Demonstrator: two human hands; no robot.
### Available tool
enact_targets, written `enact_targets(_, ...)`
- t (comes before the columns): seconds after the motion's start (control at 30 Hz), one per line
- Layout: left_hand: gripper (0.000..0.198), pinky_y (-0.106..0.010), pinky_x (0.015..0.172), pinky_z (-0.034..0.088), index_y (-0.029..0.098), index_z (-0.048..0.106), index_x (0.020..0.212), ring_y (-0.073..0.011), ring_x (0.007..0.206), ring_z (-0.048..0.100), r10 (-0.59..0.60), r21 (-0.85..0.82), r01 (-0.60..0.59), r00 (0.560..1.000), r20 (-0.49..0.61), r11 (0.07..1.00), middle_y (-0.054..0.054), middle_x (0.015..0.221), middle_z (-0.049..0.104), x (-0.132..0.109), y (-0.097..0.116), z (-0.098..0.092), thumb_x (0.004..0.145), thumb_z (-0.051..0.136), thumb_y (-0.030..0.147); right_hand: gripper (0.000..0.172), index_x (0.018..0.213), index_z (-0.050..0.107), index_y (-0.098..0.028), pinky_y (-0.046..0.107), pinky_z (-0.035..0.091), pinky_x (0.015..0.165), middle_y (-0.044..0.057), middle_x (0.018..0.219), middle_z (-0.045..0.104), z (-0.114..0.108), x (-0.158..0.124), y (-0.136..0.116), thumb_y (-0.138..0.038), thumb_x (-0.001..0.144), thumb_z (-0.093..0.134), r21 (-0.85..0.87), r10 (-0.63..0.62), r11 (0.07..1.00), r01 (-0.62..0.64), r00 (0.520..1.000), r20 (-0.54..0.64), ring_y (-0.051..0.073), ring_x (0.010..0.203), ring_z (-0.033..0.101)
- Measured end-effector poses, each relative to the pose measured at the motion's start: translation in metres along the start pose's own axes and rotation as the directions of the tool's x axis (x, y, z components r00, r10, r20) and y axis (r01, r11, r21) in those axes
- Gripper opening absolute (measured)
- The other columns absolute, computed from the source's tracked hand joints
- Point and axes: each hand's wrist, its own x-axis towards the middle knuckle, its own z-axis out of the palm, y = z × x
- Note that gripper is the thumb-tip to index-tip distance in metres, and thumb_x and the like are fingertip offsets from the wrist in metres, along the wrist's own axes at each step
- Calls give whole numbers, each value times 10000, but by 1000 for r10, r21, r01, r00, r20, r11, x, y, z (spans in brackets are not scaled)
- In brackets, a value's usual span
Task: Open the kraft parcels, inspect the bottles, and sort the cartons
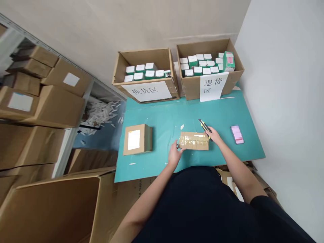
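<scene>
With the right fingers [214,132] I'm clenching one yellow-and-black utility knife [205,129], just beside the far right corner of one taped cardboard parcel [193,141]. My left fingers [179,147] lie open against the parcel's left end, not gripping. The teal desk [162,118] also carries one labelled carton [138,139], one blurred pink item [237,134] and, along its far edge, two open cartons [145,57] of small white-topped boxes. Stacked cartons [37,98] fill metal shelving [88,96] on the left, and a pale wall [278,84] stands right.
</scene>
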Motion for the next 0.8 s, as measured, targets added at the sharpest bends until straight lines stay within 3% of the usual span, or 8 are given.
enact_targets(0.17, 662, -317, 775, 558, 192, 409, 1511, -203, 880, 714, -147, -250, 154, 988, 49, 956, -97, 1130, 714, 44, 25, 2, 916, 655, 348, 466, 1179, 629, -210, 381, 579, 822, 58, 920, 769, 16, -67, 30, -512, 824, 651, 136, 54, 990, -45, 997, -60, 220, 845, 726)
enact_targets(0.27, 540, -308, 772, 579, 174, 436, 1486, -208, 984, 721, -134, -429, 203, 974, 185, 880, -124, 1179, 712, 68, 46, 4, 965, 535, 273, 496, 1192, 617, -224, 372, 604, 779, 80, 996, 765, 39, -104, 42, -549, 822, 675, 306, 151, 944, -124, 986, -64, 233, 900, 738)
enact_targets(0.33, 516, -339, 878, 577, 175, 474, 1463, -232, 1138, 687, -44, -468, 146, 974, 223, 871, -149, 1299, 678, 72, 55, 4, 960, 538, 270, 514, 1214, 598, -230, 389, 612, 819, 84, 1031, 759, 50, -108, 40, -549, 822, 689, 404, 181, 907, -122, 977, -112, 241, 955, 741)
enact_targets(0.43, 679, -417, 1037, 515, 208, 440, 1511, -304, 1334, 573, 75, -344, -6, 980, 186, 939, -167, 1512, 534, 51, 54, 1, 893, 670, 368, 491, 1223, 588, -231, 401, 594, 894, 88, 1108, 747, 50, -78, 21, -528, 842, 673, 426, 127, 904, -33, 973, -195, 236, 1032, 724)
enact_targets(0.57, 1107, -468, 1114, 449, 248, 232, 1623, -370, 1481, 394, 201, -27, -200, 948, 248, 979, -164, 1639, 362, -1, 36, 4, 724, 844, 459, 472, 1224, 603, -223, 366, 560, 920, 81, 1201, 727, 37, -2, -10, -502, 845, 647, 247, -3, 968, 47, 984, -176, 212, 1055, 694)
enact_targets(0.7, 1104, -420, 1039, 501, 256, 141, 1644, -353, 1423, 479, 206, 117, -256, 921, 330, 959, -163, 1625, 388, -23, 23, 10, 784, 808, 442, 461, 1208, 622, -210, 374, 540, 931, 55, 1114, 752, 36, 45, -21, -483, 837, 646, 102, 4, 995, 1, 999, -51, 218, 1043, 686)
enact_targets(0.8, 1000, -379, 956, 537, 287, 186, 1637, -332, 1307, 593, 219, 201, -292, 922, 320, 935, -143, 1546, 505, -17, 14, 4, 838, 763, 451, 481, 1212, 622, -209, 391, 527, 953, 55, 1111, 745, 34, 42, -10, -511, 838, 619, 29, -8, 1000, 11, 996, -93, 224, 1051, 681)
